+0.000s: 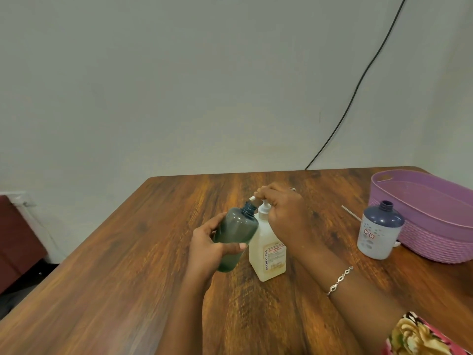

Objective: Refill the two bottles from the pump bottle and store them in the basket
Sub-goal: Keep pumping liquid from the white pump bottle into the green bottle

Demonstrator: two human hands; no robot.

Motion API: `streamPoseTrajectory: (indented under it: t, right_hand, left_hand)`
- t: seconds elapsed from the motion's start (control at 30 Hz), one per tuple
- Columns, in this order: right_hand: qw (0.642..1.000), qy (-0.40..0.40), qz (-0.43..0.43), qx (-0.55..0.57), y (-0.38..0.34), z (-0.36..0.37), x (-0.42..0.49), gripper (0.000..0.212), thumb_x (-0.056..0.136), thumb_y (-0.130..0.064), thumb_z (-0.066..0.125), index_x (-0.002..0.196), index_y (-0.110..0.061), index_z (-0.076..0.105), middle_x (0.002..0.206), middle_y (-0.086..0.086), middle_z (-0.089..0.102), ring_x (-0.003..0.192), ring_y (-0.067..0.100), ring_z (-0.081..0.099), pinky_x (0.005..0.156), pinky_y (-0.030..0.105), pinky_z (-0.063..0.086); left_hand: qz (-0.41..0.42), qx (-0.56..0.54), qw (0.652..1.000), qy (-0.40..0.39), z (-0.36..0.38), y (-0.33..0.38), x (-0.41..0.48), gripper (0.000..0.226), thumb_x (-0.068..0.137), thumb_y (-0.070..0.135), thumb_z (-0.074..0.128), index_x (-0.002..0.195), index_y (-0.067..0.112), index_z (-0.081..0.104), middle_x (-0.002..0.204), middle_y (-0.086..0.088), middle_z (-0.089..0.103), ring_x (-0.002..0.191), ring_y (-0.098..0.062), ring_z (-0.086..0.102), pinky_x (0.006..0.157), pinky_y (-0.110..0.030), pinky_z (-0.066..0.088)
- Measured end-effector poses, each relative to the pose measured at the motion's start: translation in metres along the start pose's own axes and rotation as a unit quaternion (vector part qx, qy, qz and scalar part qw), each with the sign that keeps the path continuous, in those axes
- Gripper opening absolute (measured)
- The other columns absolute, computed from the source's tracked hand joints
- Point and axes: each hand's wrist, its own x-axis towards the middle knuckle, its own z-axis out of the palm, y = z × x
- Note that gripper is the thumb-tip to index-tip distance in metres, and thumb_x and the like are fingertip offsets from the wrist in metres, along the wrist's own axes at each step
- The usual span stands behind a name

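My left hand point(207, 248) grips a dark green bottle point(236, 233) with no cap, tilted so its open neck sits just under the pump's white spout. The white pump bottle point(267, 254) stands upright on the wooden table point(128, 265), touching the green bottle's right side. My right hand point(282, 210) rests over the pump head, fingers curled round it. A second bottle point(380, 230), blue on top with a pale label and an open neck, stands upright to the right, against the purple basket point(435, 224).
The basket sits at the table's right edge and appears to hold nothing. A thin white stick point(350, 212) lies on the table behind the blue bottle. A black cable point(358, 85) runs down the wall behind the table.
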Motion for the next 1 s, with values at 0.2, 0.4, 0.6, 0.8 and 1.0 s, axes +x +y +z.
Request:
streamPoseTrajectory:
  t: [0.2, 0.4, 0.6, 0.8, 1.0]
  right_hand:
    - [0.999, 0.040, -0.011, -0.015, -0.002, 0.010, -0.007, 0.032, 0.066, 0.009, 0.044, 0.076, -0.006, 0.070, 0.080, 0.005, 0.068, 0.074, 0.023, 0.064, 0.067, 0.022, 0.046]
    - [0.999, 0.025, -0.004, -0.019, -0.003, 0.004, -0.010, 0.035, 0.065, 0.010, 0.043, 0.081, -0.004, 0.071, 0.085, 0.006, 0.069, 0.082, 0.023, 0.065, 0.073, 0.018, 0.043]
    - [1.000, 0.005, 0.009, -0.025, -0.004, 0.001, 0.001, 0.033, 0.071, 0.012, 0.047, 0.083, -0.006, 0.072, 0.084, 0.004, 0.068, 0.075, 0.024, 0.061, 0.060, 0.019, 0.041]
    - [0.999, 0.035, 0.000, -0.040, -0.006, 0.008, -0.012, 0.031, 0.068, 0.007, 0.044, 0.080, -0.005, 0.070, 0.084, 0.007, 0.068, 0.071, 0.023, 0.063, 0.058, 0.016, 0.039]
    - [1.000, 0.027, 0.003, -0.001, -0.006, -0.001, -0.009, 0.034, 0.072, 0.006, 0.042, 0.087, -0.004, 0.071, 0.090, 0.007, 0.069, 0.080, 0.023, 0.064, 0.066, 0.022, 0.043]
  left_hand:
    - [0.001, -0.014, 1.000, 0.010, 0.001, -0.004, -0.001, 0.068, 0.057, -0.004, 0.079, 0.112, 0.031, 0.058, 0.108, 0.009, 0.059, 0.099, -0.009, 0.054, 0.077, -0.030, 0.047]
    - [-0.002, -0.020, 1.000, 0.006, 0.003, -0.001, -0.003, 0.066, 0.060, -0.006, 0.077, 0.112, 0.029, 0.057, 0.102, 0.015, 0.057, 0.093, -0.005, 0.053, 0.070, -0.025, 0.046]
    - [-0.008, -0.024, 0.999, 0.020, 0.005, 0.002, -0.002, 0.069, 0.057, -0.006, 0.079, 0.113, 0.029, 0.057, 0.104, 0.014, 0.057, 0.096, -0.007, 0.053, 0.080, -0.032, 0.048]
    - [-0.005, -0.015, 0.999, 0.029, 0.005, -0.004, -0.004, 0.070, 0.058, -0.005, 0.079, 0.118, 0.025, 0.058, 0.107, 0.011, 0.058, 0.099, -0.009, 0.053, 0.082, -0.032, 0.047]
    - [-0.014, -0.004, 0.999, 0.032, 0.005, -0.005, -0.002, 0.080, 0.058, -0.002, 0.080, 0.129, 0.020, 0.052, 0.119, 0.003, 0.054, 0.108, -0.017, 0.051, 0.092, -0.040, 0.047]
